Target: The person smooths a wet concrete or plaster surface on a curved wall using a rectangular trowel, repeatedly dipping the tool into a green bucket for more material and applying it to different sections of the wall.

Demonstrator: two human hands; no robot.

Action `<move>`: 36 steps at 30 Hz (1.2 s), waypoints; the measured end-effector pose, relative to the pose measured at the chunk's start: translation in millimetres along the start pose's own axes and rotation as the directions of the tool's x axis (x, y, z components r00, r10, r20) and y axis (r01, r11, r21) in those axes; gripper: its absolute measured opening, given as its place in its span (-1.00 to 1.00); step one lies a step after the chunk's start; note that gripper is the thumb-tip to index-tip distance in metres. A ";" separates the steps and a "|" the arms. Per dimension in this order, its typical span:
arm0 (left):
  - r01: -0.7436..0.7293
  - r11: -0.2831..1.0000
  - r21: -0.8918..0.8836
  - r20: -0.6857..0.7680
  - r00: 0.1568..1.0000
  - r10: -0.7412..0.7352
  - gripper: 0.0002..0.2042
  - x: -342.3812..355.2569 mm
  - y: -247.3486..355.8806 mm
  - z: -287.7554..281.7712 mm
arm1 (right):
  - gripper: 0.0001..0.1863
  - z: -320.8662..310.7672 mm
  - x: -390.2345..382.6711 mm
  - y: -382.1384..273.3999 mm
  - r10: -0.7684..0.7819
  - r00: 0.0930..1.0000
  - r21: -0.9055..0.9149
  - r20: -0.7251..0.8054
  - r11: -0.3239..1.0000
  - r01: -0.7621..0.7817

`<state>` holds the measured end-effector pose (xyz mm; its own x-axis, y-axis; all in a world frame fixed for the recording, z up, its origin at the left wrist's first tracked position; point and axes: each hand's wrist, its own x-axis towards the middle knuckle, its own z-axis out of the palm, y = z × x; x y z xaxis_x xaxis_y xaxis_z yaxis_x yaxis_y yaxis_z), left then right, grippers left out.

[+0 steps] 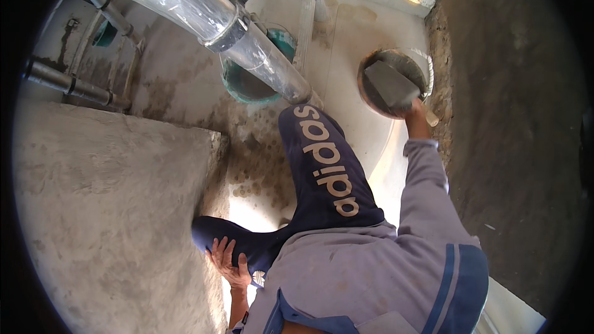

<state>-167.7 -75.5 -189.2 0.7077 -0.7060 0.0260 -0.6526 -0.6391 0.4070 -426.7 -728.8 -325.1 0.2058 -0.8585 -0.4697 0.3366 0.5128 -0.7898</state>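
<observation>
My right hand (pixel 416 112) is closed around a trowel, and a pale handle end sticks out beside the wrist. The trowel's grey, mortar-coated blade (pixel 390 85) lies over the mouth of a round, stained bucket (pixel 365 93) with a white rope handle (pixel 430 74). What the bucket holds is mostly hidden under the blade. My left hand (pixel 230 263) rests on my bent left leg in dark trousers (pixel 247 235), its fingers spread and nothing in them.
A teal bucket (pixel 232 83) with grey contents stands behind a thick metal scaffold pole (pixel 266 55). More scaffold tubes (pixel 80 83) cross the upper left. A plastered block (pixel 111 198) fills the left side; a dark grey wall surface (pixel 513 148) rises at right. The floor (pixel 260 167) is spattered.
</observation>
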 end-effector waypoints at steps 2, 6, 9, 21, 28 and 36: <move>0.005 1.000 -0.007 -0.011 1.000 -0.005 -0.47 -1.4 0.2 0.4 | -0.52 3.4 -22.2 -7.5 -0.024 0.998 0.102 0.053 0.995 0.019; -0.065 0.993 -0.098 -0.127 0.991 0.052 -0.49 -2.0 -3.1 4.2 | -0.43 66.6 -74.9 -31.6 -0.075 0.937 0.193 0.340 0.981 0.008; 0.029 0.994 -0.104 -0.091 0.995 -0.038 -0.50 -2.4 -2.6 3.3 | -0.36 153.0 -127.8 -35.7 -0.095 0.762 0.186 0.641 0.982 -0.035; 0.054 0.983 -0.177 -0.089 0.994 -0.070 -0.50 0.9 3.4 -2.1 | -0.34 417.9 -321.3 105.3 -0.612 -0.135 0.330 0.779 0.217 0.919; 0.060 0.983 -0.176 -0.101 0.992 -0.079 -0.55 -1.1 2.2 -0.8 | -0.28 462.2 -320.9 126.3 -0.637 -0.208 0.352 0.742 0.106 0.930; 0.052 0.982 -0.179 -0.108 0.991 -0.072 -0.55 0.6 2.5 -2.8 | -0.28 415.3 -320.7 136.1 -0.492 -0.191 0.289 0.849 0.130 0.949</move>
<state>-168.2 -76.6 -185.6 0.7783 -0.6206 0.0954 -0.5557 -0.6102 0.5647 -65.3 -381.8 -118.2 0.5751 -0.0846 0.8137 0.5044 -0.7464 -0.4341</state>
